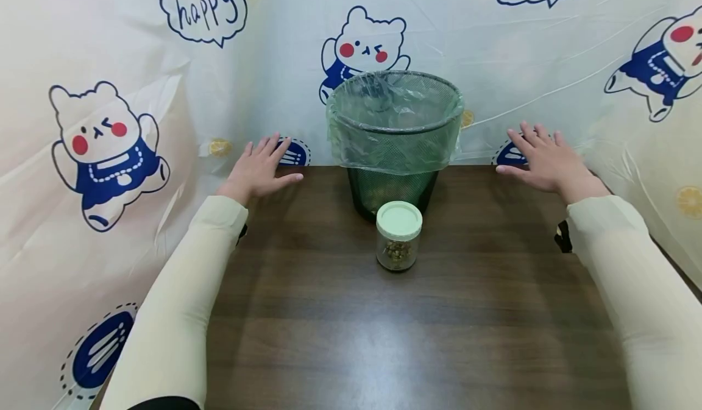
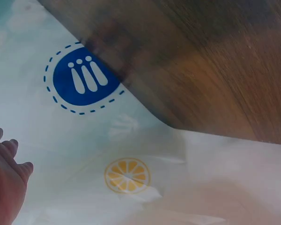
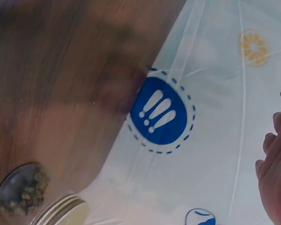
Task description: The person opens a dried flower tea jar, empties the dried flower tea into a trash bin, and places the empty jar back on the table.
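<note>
My left hand (image 1: 259, 169) is stretched out with its fingers straight and spread, over the far left edge of the table and holding nothing. On the other side, my right hand (image 1: 545, 158) is held out the same way, fingers spread near the far right edge. Between the hands stands a dark mesh wastebasket (image 1: 364, 194), lined with a thin green plastic bag (image 1: 395, 151). Directly in front of it is a small clear jar (image 1: 397, 253) with a pale green lid (image 1: 399, 220) and dried greenish-brown bits inside. The right wrist view catches the jar (image 3: 25, 190) at its lower left.
A dark brown wooden table (image 1: 329, 325) lies under everything. Behind it and along the sides hangs a pale printed cloth (image 1: 285, 63) with cartoon bears and orange slices, close to the basket and both hands.
</note>
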The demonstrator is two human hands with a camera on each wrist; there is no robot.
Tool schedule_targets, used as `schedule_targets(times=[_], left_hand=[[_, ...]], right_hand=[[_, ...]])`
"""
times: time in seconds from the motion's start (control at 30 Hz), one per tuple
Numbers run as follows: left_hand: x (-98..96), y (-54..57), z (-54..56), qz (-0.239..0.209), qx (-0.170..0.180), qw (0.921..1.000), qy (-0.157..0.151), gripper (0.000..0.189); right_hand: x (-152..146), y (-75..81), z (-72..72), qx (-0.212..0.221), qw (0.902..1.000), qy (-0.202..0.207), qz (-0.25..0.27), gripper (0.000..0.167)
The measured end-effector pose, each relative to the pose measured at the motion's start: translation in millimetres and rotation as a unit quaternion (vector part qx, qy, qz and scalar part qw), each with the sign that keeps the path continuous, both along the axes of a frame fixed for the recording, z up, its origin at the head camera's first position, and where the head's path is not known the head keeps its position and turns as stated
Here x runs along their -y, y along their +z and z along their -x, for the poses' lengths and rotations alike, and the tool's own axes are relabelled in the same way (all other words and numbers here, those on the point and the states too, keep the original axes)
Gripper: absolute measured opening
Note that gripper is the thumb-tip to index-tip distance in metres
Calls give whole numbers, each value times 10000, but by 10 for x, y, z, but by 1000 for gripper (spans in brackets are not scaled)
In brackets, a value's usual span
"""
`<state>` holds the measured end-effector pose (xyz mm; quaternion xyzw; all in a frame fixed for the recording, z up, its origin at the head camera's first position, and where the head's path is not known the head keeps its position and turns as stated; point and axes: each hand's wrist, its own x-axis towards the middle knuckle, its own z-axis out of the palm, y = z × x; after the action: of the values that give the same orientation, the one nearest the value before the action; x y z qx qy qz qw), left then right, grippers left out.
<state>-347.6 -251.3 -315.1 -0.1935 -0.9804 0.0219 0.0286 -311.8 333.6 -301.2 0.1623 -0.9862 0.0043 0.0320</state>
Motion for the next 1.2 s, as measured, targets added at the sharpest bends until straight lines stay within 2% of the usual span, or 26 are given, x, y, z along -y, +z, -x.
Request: schedule_targets(times=[0.27, 0.47, 0.6, 0.87, 1.2], left_hand=[[-82, 30, -71, -158, 106, 9998, -89, 99], [-126, 46, -133, -205, 275, 9994, 8, 99], [-146, 46, -179, -253, 325, 9991, -46, 98], [-172, -5, -265, -533, 470, 9974, -126, 96], [-218, -53, -348, -781, 503, 9955, -210, 83]], right_hand=[[91, 27, -81, 93, 9996, 161, 192, 92], [152, 58, -176, 336, 9984, 102, 448, 89], [209, 51, -240, 428, 9975, 84, 547, 87], [308, 24, -319, 439, 9960, 194, 750, 84], [402, -87, -432, 377, 9942, 371, 934, 75]])
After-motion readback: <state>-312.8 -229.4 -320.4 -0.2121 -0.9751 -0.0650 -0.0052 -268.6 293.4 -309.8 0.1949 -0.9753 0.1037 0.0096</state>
